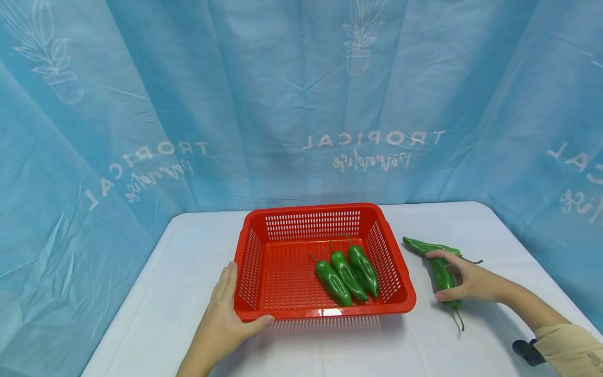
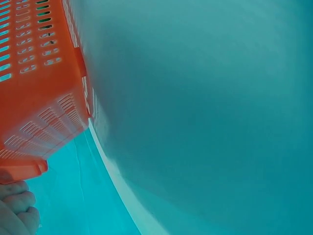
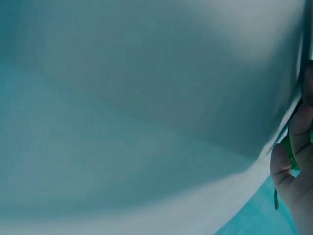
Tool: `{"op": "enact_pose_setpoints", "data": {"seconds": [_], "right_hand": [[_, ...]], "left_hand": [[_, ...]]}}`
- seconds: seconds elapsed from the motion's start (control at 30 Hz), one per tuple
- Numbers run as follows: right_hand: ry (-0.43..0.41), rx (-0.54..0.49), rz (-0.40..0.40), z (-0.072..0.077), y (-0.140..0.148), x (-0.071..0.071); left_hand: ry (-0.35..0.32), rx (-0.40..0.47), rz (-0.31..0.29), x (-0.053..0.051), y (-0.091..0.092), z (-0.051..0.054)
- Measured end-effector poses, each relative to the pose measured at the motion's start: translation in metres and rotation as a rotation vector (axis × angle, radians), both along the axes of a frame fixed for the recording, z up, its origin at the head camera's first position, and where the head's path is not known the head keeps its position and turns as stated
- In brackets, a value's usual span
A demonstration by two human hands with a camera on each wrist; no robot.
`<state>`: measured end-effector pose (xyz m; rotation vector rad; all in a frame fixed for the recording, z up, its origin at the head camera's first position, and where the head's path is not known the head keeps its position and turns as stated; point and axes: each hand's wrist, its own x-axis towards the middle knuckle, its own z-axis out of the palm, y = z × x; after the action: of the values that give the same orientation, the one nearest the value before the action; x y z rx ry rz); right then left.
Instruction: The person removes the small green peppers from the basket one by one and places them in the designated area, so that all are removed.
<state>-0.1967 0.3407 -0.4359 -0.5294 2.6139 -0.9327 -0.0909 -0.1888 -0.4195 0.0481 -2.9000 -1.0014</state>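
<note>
A red plastic basket (image 1: 325,313) with slotted walls stands on the white table in the head view. My left hand (image 1: 223,309) holds its near left corner, the thumb on the front rim and the fingers along the left side. Inside, three green peppers (image 1: 346,275) lie side by side toward the right. To the right of the basket, my right hand (image 1: 476,280) grips a green pepper (image 1: 443,275) between thumb and fingers, its stem pointing toward me. Another green pepper (image 1: 428,246) lies crosswise just beyond the fingers.
A white cloth covers the table (image 1: 188,262). Blue printed curtains (image 1: 292,104) hang behind it and on both sides. A small black object (image 1: 528,352) lies beside the right sleeve (image 1: 570,348).
</note>
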Motion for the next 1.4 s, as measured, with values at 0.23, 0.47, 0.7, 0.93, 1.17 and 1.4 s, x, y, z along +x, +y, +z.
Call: {"op": "enact_pose_setpoints", "data": {"seconds": [0.23, 0.47, 0.7, 0.93, 1.17, 1.4], "right_hand": [[0.021, 0.048, 0.001, -0.002, -0.003, 0.001], [0.076, 0.151, -0.011, 0.004, -0.004, -0.003], [0.13, 0.178, -0.044, 0.018, -0.003, -0.011], [0.232, 0.105, -0.047, 0.039, -0.013, -0.025], [0.312, 0.067, -0.026, 0.066, -0.037, -0.042], [0.305, 0.012, 0.022, 0.09, -0.076, -0.052]], "left_hand": [[-0.023, 0.0, 0.005, 0.0, 0.001, 0.002], [-0.006, 0.005, -0.001, 0.001, 0.0, 0.002], [-0.008, 0.008, 0.005, 0.002, 0.0, 0.002], [-0.013, -0.001, 0.002, 0.001, 0.001, 0.002], [-0.014, 0.003, 0.004, 0.0, 0.001, 0.002], [-0.003, 0.008, 0.001, 0.0, 0.0, 0.0]]}}
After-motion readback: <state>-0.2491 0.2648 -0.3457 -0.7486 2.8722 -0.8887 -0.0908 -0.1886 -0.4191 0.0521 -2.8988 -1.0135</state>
